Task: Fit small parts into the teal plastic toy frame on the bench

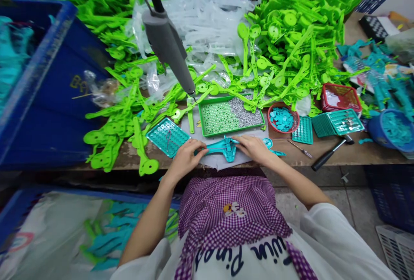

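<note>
A teal plastic part (pixel 223 148), long and narrow at its left and broader at its right, lies at the bench's front edge on a pale sheet. My left hand (pixel 190 154) pinches its narrow end between thumb and fingers. On the broad end are the closed fingers of my right hand (pixel 251 146). Just beyond stands a green tray (pixel 203 125) of small metal screws, heaped at its right. Above it hangs a grey electric screwdriver (pixel 171 47), tip down. Another teal piece with a round end (pixel 268 143) lies beside my right hand.
Lime-green plastic parts (pixel 291 55) pile up at the back, around clear bags (pixel 200 17). A blue crate (pixel 48 77) stands left. Right of the tray are a red basket (pixel 295 121) of teal bits, a hammer (pixel 328 155), a small screwdriver (pixel 300 149) and a blue bucket (pixel 377 131).
</note>
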Demonstrator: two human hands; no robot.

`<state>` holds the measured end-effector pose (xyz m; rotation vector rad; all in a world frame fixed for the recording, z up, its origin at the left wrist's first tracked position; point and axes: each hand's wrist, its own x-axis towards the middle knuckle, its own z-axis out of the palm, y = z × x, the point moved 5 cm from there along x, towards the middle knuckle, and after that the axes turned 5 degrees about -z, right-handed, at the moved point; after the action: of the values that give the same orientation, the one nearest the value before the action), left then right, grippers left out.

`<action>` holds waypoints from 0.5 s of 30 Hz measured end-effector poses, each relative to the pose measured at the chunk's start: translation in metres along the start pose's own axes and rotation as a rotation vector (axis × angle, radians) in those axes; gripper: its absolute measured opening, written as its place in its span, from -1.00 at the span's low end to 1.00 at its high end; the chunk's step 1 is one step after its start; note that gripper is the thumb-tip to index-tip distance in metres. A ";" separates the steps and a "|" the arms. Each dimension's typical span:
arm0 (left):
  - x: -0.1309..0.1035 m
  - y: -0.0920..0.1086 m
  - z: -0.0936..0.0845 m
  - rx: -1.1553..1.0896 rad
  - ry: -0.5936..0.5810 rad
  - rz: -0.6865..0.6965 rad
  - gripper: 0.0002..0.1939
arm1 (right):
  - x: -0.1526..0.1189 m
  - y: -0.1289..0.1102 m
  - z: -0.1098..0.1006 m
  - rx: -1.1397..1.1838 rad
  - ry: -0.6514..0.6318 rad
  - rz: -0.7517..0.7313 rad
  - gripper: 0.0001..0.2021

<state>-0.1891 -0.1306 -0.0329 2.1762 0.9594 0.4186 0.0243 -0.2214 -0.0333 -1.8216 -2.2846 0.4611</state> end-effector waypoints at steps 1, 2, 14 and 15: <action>-0.002 -0.001 0.001 0.009 -0.001 -0.008 -0.82 | 0.001 -0.002 -0.001 -0.037 -0.017 -0.011 -0.65; -0.004 -0.002 0.002 0.017 -0.002 -0.017 -0.81 | 0.003 -0.005 -0.001 -0.073 -0.042 -0.030 -0.62; -0.011 -0.010 0.008 0.121 0.099 -0.071 -0.89 | -0.015 0.000 -0.008 0.080 0.137 0.144 -0.78; -0.011 -0.009 0.008 0.137 0.088 -0.064 -0.88 | -0.016 -0.003 -0.015 0.106 0.191 0.167 -0.79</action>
<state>-0.1967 -0.1383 -0.0446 2.2581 1.1323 0.4319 0.0308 -0.2359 -0.0173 -1.9217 -1.9573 0.4043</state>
